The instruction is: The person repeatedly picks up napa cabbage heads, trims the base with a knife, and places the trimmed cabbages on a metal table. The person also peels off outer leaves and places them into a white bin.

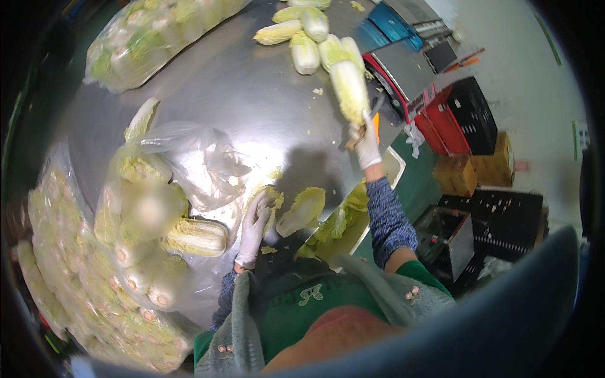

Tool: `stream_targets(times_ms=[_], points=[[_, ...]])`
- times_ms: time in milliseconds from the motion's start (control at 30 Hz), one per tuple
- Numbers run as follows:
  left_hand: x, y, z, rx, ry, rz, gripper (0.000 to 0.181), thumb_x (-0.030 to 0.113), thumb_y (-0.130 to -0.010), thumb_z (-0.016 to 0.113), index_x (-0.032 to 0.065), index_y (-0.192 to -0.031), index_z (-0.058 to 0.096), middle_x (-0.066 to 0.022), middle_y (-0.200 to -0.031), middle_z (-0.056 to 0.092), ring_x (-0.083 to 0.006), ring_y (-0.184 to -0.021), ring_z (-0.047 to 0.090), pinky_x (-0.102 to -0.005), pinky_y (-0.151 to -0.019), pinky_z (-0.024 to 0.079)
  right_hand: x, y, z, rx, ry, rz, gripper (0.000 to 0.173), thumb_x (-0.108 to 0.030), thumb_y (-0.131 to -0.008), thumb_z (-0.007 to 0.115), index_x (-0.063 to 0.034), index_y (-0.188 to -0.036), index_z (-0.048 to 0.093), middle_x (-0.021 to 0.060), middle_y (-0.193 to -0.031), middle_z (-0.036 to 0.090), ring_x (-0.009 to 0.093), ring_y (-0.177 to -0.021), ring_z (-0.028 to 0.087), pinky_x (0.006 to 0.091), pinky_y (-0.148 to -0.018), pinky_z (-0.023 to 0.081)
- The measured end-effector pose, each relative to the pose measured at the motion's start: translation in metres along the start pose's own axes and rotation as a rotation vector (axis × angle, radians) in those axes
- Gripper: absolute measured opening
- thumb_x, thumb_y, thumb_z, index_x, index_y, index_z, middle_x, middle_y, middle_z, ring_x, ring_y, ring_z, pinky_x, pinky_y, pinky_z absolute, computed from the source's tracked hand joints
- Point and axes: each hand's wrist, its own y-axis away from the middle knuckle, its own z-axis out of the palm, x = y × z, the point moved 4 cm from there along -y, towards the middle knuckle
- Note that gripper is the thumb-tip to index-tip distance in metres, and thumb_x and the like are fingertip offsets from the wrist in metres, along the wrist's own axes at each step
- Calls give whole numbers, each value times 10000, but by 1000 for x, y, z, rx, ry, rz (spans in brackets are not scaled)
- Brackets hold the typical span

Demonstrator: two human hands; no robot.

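My right hand [366,141], in a white glove, reaches out to the leafy end of a napa cabbage [349,87] at the near end of a cabbage group. A brown-handled tool, perhaps a knife [355,138], is in that hand; its blade is mostly hidden. My left hand [257,219], gloved too, rests on a loose cabbage leaf [278,201] on the metal table [236,85]. Another loose leaf [302,211] lies to its right. Left of it are a trimmed cabbage [201,237] and an opened clear plastic bag [208,165] with several cabbages partly under it.
Full bags of cabbages lie at the far left [165,38] and near left [90,283]. A pale bin [397,165] of leaves stands at the table's right edge. A scale [401,71], a red crate [439,125] and cardboard boxes [491,160] are on the right.
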Motion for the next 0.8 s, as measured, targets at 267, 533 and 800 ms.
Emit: stream_targets(times_ms=[267, 533, 800], points=[[-22, 31, -41, 82, -2, -12, 494, 188, -992, 572, 28, -1431, 413, -131, -1280, 565, -190, -1172, 547, -310, -990, 452, -52, -170, 54, 133, 586, -93, 498, -506, -885, 641, -138, -1204, 536, 70, -869, 582, 239, -523, 489, 370, -435, 390], [-26, 60, -72, 353, -203, -24, 425, 98, -928, 629, 24, -1332, 524, -79, -1178, 630, -170, -1072, 610, -296, -923, 493, 14, -90, 116, 137, 708, -29, 515, -517, -1006, 385, -56, -1070, 606, 77, -830, 659, 124, -456, 441, 293, -360, 299], [63, 79, -113, -63, -1913, 113, 555, 155, -823, 594, 90, -1363, 482, -150, -1338, 521, -364, -1302, 450, -545, -1107, 333, 161, 159, 109, -371, 1057, 480, 387, -300, -977, 590, -50, -1272, 568, 41, -639, 630, 73, -398, 481, 228, -371, 365]])
